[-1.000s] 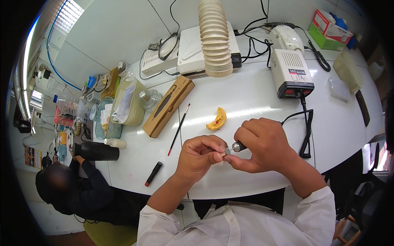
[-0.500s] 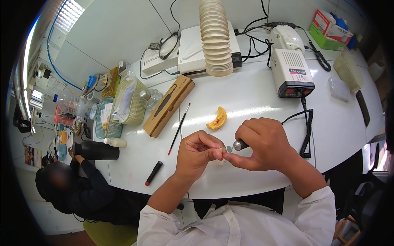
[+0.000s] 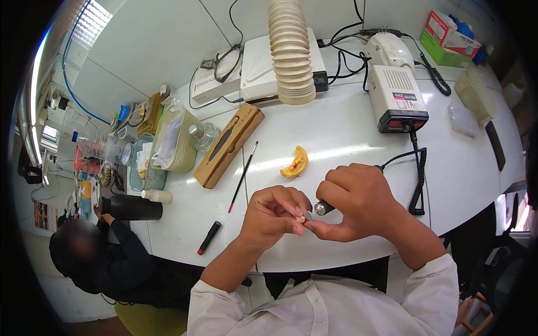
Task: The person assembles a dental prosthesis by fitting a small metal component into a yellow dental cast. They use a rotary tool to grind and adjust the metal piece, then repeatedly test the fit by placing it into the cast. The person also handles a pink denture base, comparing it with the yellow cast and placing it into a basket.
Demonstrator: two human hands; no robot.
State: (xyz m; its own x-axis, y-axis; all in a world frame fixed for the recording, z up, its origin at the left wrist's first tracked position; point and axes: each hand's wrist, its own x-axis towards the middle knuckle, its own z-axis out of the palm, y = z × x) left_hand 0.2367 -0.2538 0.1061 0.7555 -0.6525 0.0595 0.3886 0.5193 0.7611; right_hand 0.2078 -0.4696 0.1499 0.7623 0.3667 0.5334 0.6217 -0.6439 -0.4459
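Between the fingertips and thumb of my left hand (image 3: 274, 217) is a small cream piece (image 3: 300, 219), much like a dental crown; the fingers partly cover it. My right hand (image 3: 358, 201) is wrapped round a rotary handpiece (image 3: 323, 208), its metal nose pointing left. On the tip of the handpiece sits a pale green disc (image 3: 308, 215), right beside the cream piece; whether they touch I cannot tell. My right thumb reaches in under the disc, close to the left fingertips. Beyond my hands lies a curved yellow dental cast (image 3: 295, 162).
A coiled cord (image 3: 418, 185) joins the handpiece to a white control box (image 3: 399, 98). A ribbed hose (image 3: 291, 56) hangs at the back. Leftward lie a thin brush (image 3: 242, 178), a cardboard box (image 3: 230, 144), a black marker (image 3: 209, 237) and a black bottle (image 3: 131, 207). Another person (image 3: 117, 260) sits at far left.
My left fingers have shifted and turned the cream piece slightly, lowering it a little. The handpiece and disc have dipped slightly downward and left with my right hand.
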